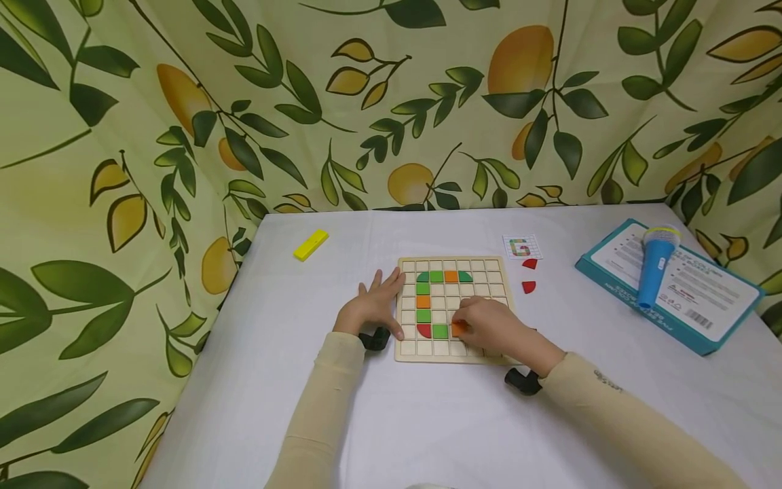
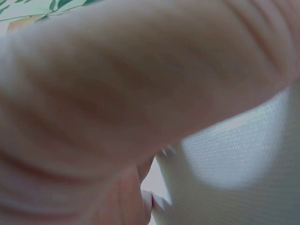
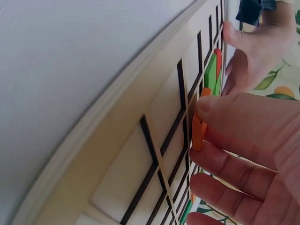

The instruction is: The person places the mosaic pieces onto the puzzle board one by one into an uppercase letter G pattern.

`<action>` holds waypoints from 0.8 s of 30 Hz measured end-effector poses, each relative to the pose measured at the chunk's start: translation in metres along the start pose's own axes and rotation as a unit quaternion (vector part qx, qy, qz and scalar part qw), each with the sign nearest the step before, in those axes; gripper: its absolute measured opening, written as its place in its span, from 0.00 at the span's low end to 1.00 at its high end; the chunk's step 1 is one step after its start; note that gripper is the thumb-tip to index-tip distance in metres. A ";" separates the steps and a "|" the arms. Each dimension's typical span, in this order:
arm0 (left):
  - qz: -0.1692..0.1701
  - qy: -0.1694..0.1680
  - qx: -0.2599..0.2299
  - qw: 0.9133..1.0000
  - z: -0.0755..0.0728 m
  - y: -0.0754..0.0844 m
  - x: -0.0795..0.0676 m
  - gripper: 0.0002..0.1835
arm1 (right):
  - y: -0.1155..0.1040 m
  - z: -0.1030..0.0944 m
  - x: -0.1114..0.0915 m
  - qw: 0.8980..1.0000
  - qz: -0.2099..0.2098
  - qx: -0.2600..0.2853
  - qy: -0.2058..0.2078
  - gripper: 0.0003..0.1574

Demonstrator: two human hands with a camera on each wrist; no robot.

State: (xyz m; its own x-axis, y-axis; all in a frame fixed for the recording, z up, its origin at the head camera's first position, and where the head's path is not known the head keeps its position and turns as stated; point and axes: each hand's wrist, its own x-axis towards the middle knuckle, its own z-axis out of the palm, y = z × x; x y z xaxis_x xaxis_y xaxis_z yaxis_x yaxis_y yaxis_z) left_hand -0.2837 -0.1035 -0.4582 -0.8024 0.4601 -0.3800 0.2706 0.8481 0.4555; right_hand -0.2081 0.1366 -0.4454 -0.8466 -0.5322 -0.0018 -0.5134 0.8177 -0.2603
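A square wooden grid board (image 1: 452,354) lies on the white table, with green, orange and red tiles set in its cells in an open curve. My right hand (image 1: 497,326) pinches an orange tile (image 3: 200,123) between thumb and fingers at the board's lower row, just right of a green tile (image 1: 440,331). With fingers spread, my left hand (image 1: 374,305) rests along the board's left edge. In the left wrist view, skin and pale cloth fill most of the picture.
Two red quarter-round tiles (image 1: 529,287) lie right of the board, near a small pattern card (image 1: 519,246). A blue toy microphone (image 1: 656,268) lies on a teal box (image 1: 702,333) at the right. A yellow block (image 1: 311,244) sits at the back left.
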 end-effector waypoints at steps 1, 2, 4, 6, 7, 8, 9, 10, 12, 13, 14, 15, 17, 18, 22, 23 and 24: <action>0.001 0.000 0.000 1.000 0.000 0.000 0.000 0.73 | 0.000 0.000 0.000 1.000 -0.001 -0.002 -0.001 0.12; 0.002 -0.001 0.000 1.000 0.000 0.000 0.000 0.73 | -0.001 0.001 0.000 1.000 -0.002 -0.004 -0.001 0.12; 0.003 -0.001 -0.001 1.000 -0.001 0.000 0.000 0.73 | -0.001 0.001 0.001 1.000 -0.005 -0.007 0.002 0.12; 0.004 -0.001 -0.001 1.000 -0.001 0.000 0.000 0.73 | -0.002 0.002 0.001 1.000 -0.006 -0.008 0.004 0.12; 0.003 -0.001 0.000 1.000 -0.001 0.000 0.000 0.73 | -0.002 0.003 0.001 1.000 -0.007 -0.006 0.006 0.11; 0.003 -0.001 0.000 1.000 -0.001 0.000 0.000 0.73 | -0.002 0.003 0.001 1.000 -0.008 -0.006 0.007 0.11; 0.002 -0.001 0.000 1.000 -0.001 0.000 0.000 0.73 | -0.002 0.003 0.001 1.000 -0.008 -0.004 0.007 0.11; 0.002 -0.001 -0.001 1.000 -0.001 0.000 0.000 0.73 | -0.002 0.004 0.001 1.000 -0.008 -0.002 0.007 0.11; 0.000 0.000 -0.001 1.000 -0.001 0.000 0.000 0.73 | -0.002 0.004 0.000 1.000 -0.005 0.000 0.005 0.11; -0.002 0.000 0.000 1.000 0.000 0.001 0.000 0.73 | -0.001 0.004 0.000 1.000 -0.004 0.001 0.005 0.11; -0.004 0.000 0.000 1.000 0.000 0.001 0.000 0.73 | -0.001 0.004 0.000 1.000 -0.003 0.002 0.003 0.11; -0.006 0.001 0.001 1.000 0.000 0.001 0.000 0.73 | -0.001 0.004 0.000 1.000 -0.002 0.005 0.004 0.11; -0.009 0.001 0.002 1.000 0.001 0.001 0.000 0.73 | 0.000 0.004 -0.001 1.000 -0.001 0.011 0.005 0.12; -0.010 0.001 0.002 1.000 0.001 0.001 0.000 0.73 | 0.001 0.003 -0.002 1.000 0.001 0.015 0.005 0.13; -0.012 0.000 0.002 1.000 0.002 0.002 0.000 0.73 | 0.008 -0.004 -0.006 0.999 0.014 0.028 0.015 0.17; -0.012 0.001 0.002 1.000 0.002 0.002 0.000 0.73 | 0.011 -0.006 -0.007 0.999 0.021 0.032 0.018 0.18; -0.013 0.000 0.003 1.000 0.002 0.002 0.000 0.73 | 0.014 -0.009 -0.009 0.999 0.031 0.032 0.020 0.18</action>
State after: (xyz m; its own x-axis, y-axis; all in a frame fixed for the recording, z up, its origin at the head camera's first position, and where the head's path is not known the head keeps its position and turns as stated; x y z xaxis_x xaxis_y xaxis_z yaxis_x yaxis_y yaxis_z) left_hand -0.2825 -0.1013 -0.4590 -0.8097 0.4378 -0.3908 0.2525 0.8611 0.4414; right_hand -0.2091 0.1546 -0.4407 -0.8816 -0.4716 0.0183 -0.4517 0.8318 -0.3225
